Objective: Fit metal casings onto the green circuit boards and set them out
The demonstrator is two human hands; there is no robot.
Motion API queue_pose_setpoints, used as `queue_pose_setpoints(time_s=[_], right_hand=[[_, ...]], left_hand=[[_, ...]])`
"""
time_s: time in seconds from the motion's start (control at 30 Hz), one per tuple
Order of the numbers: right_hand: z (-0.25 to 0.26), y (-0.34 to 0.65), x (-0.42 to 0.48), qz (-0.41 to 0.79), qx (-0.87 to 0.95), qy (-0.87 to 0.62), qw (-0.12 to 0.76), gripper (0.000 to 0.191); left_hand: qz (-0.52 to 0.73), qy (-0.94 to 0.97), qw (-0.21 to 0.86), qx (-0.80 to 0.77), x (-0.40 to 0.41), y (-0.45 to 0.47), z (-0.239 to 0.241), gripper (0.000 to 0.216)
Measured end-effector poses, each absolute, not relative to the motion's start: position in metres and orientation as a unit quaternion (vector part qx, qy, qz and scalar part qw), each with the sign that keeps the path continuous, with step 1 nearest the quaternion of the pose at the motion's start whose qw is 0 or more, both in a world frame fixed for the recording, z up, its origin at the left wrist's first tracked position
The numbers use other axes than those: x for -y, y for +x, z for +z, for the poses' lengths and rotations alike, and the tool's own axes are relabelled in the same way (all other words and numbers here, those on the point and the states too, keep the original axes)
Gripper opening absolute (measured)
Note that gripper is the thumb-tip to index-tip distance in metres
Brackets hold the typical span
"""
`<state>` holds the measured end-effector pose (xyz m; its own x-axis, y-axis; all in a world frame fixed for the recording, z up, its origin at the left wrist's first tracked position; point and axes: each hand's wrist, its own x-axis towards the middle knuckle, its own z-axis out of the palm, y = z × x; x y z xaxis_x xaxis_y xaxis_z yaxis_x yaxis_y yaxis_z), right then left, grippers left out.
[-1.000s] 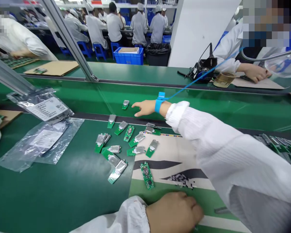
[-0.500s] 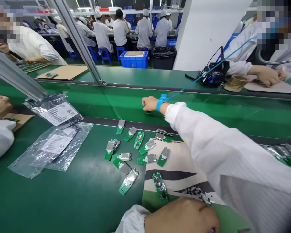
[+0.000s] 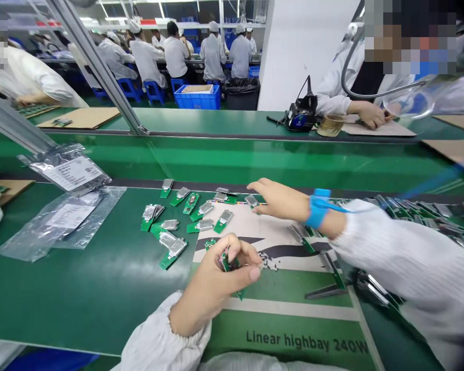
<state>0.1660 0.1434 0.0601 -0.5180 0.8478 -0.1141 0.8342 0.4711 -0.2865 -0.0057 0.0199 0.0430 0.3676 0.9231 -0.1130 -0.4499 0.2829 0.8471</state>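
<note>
My left hand (image 3: pixel 216 281) curls around a small green circuit board (image 3: pixel 227 264), its fingers hiding much of the board. My right hand (image 3: pixel 284 201), with a blue wrist strap (image 3: pixel 319 207), is spread above the far edge of a printed cardboard sheet (image 3: pixel 290 309). Its fingers are apart, close to a circuit board with a silver part (image 3: pixel 251 200); whether they touch it I cannot tell. Tiny black parts (image 3: pixel 268 261) lie loose on the sheet. Several similar boards (image 3: pixel 223 220) are scattered to the left of my right hand.
A dark slim tool (image 3: pixel 325 292) lies on the sheet's right side. Many boards (image 3: pixel 413 214) are heaped by my right arm. Plastic bags (image 3: pixel 71 216) lie at left. Beyond runs a green conveyor channel (image 3: pixel 216 157); a co-worker's hand (image 3: pixel 371 114) works across it.
My right hand has drawn back from over the green channel to the sheet, its closed fingers now spread. My left hand has risen into view, showing the board in it. The view has swung right.
</note>
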Motion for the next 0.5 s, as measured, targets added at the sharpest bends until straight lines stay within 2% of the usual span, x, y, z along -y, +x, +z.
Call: queue_pose_setpoints(time_s=[0.13,0.2,0.33,0.5], right_hand=[[0.105,0.195,-0.066,0.172,0.853,-0.478,0.123,0.031],[0.114,0.205,-0.025,0.212,0.848,-0.429,0.227,0.026],[0.108,0.206,0.030,0.283,0.811,-0.385,0.337,0.020],[0.082,0.192,0.058,0.297,0.761,-0.367,0.444,0.014]], left_hand=[[0.503,0.307,0.744,-0.314,-0.007,0.019,0.060,0.044],[0.506,0.299,0.745,-0.314,0.000,0.028,0.068,0.043],[0.488,0.307,0.767,-0.282,0.014,0.034,0.076,0.042],[0.491,0.346,0.747,-0.285,0.036,0.029,0.072,0.045]])
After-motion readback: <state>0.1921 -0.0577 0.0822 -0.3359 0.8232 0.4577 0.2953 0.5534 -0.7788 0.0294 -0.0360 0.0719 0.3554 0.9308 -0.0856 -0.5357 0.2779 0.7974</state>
